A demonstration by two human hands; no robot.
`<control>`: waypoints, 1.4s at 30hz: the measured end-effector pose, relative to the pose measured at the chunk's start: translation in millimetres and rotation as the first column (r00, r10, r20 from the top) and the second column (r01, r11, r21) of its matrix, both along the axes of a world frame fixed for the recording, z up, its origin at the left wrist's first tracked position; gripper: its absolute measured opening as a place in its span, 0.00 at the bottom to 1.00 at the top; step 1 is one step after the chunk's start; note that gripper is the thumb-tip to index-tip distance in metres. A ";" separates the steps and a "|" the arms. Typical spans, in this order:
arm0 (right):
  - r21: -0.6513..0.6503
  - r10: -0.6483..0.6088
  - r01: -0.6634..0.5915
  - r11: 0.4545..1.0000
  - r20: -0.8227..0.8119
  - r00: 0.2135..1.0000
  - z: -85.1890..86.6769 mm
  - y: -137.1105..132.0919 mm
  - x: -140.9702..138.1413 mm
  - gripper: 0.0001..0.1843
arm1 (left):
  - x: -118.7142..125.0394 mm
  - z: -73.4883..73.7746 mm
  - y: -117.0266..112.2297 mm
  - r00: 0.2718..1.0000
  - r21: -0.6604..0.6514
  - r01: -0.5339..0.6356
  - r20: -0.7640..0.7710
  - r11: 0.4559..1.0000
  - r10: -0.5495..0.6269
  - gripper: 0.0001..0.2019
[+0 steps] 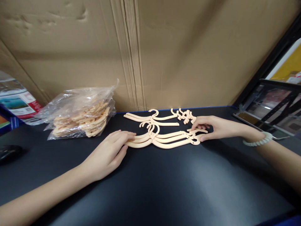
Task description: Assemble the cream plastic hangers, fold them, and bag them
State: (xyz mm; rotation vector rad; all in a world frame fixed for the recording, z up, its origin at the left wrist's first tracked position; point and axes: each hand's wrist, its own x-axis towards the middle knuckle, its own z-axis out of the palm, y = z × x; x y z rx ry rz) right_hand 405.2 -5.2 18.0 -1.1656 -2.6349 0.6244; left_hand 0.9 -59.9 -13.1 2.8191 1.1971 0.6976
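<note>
A small stack of cream plastic hangers lies on the black table. My left hand rests flat at the stack's left end, fingers stretched out and touching the hanger tips. My right hand holds the right end, its fingers and thumb closed on the hanger tips. Behind the stack lie a few more cream hangers and a cluster of small cream clips, untouched.
A clear plastic bag with several more hangers sits at the back left. A cardboard wall stands behind the table. A tablet on a stand is at the right, a dark mouse and boxes at the far left.
</note>
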 end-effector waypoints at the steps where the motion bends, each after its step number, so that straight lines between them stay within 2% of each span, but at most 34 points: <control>1: 0.007 0.014 -0.014 1.000 0.001 1.000 -0.2 0.3 0.4 0.22 | 0.1 0.0 0.1 1.000 -0.005 -0.001 0.003 1.000 0.001 0.13; 14: -0.034 -0.040 0.041 0.999 0.007 0.999 3.4 -3.1 -0.4 0.17 | -2.3 -2.7 0.4 1.000 -0.006 -0.011 0.001 1.000 0.011 0.15; 17: -0.011 -0.053 0.053 0.999 -0.006 0.999 3.4 -2.6 0.6 0.19 | -2.8 -2.1 -0.3 1.000 0.005 -0.011 0.000 1.000 0.011 0.16; 20: 0.044 -0.119 0.122 0.992 -0.053 0.991 2.2 -1.1 0.8 0.21 | -3.8 -2.0 -0.6 1.000 0.040 -0.019 0.022 0.999 0.018 0.17; 24: 0.131 -0.221 0.243 0.961 -0.164 0.961 -1.4 3.0 0.9 0.21 | -4.9 -2.4 0.2 0.990 0.073 -0.107 0.099 0.992 0.099 0.19; 28: 0.181 -0.309 0.350 0.919 -0.217 0.926 -4.5 7.0 2.8 0.19 | -3.9 -0.2 0.2 0.956 0.015 -0.214 0.208 0.977 0.206 0.20; 31: 0.217 -0.353 0.404 0.889 -0.237 0.905 -4.8 8.0 4.2 0.18 | -2.9 2.6 -0.5 0.946 -0.020 -0.231 0.230 0.973 0.229 0.20; 36: 0.232 -0.409 0.471 0.851 -0.269 0.872 -4.9 9.3 6.8 0.17 | -3.7 3.3 -0.2 0.947 -0.007 -0.242 0.217 0.970 0.237 0.19; 42: 0.274 -0.421 0.476 0.836 -0.238 0.875 -11.1 18.6 17.1 0.17 | -4.6 1.4 2.5 0.942 0.000 -0.261 0.219 0.965 0.254 0.17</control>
